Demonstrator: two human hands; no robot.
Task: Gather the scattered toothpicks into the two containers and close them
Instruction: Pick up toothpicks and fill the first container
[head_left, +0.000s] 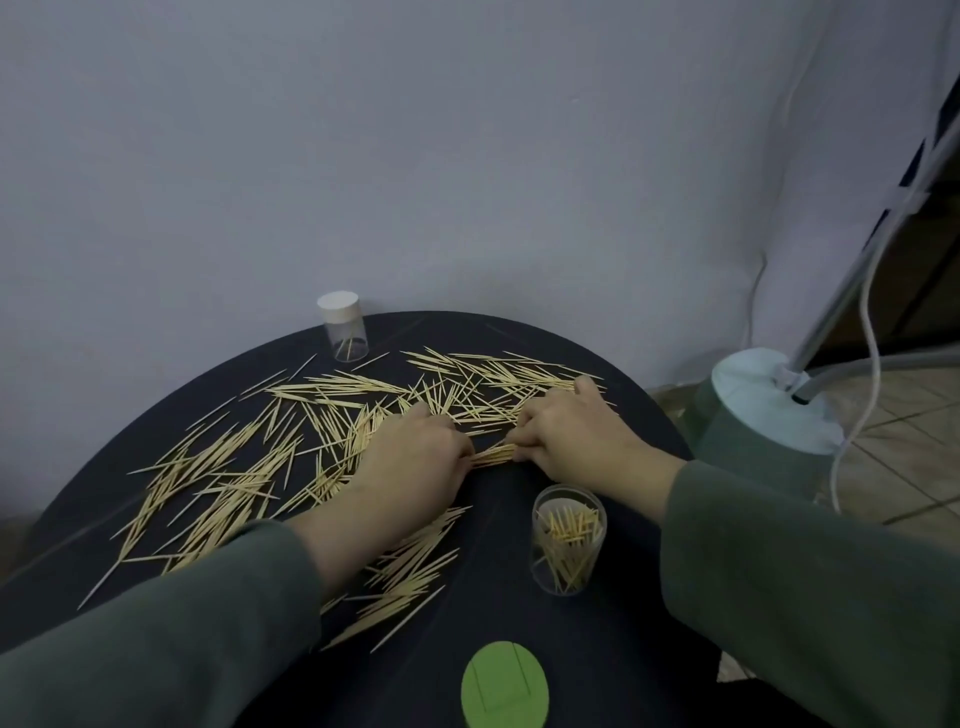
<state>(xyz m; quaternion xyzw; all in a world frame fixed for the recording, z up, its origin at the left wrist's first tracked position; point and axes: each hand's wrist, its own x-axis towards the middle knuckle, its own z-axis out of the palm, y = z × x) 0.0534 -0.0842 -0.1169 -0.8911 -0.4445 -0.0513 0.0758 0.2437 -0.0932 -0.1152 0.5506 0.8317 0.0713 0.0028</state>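
Left hand: my left hand (415, 457) is lying knuckles-up at the centre of the frame, its fingers (457, 441) curling round one end of a small bundle (493, 455) of toothpicks.
Right hand: my right hand (582, 436) is pinching the other end of that bundle, fingers bent.
Toothpicks: thin, pale wooden toothpicks (223, 478) with pointed ends are lying criss-crossed over the left and middle of the table.
Table: the table (597, 639) is round, dark and matte.
Open container: a clear plastic open container (569, 540), cylindrical, is standing right of centre, just below my right wrist, partly filled with toothpicks.
Capped container: a similar capped container (344, 327) with a white lid is standing at the table's far edge, upper left of centre, a few sticks inside.
Green lid: a flat green lid (505, 686) is sitting at the bottom centre.
Surroundings: a pale round lamp base (769, 410) with cable is crowding the right side.
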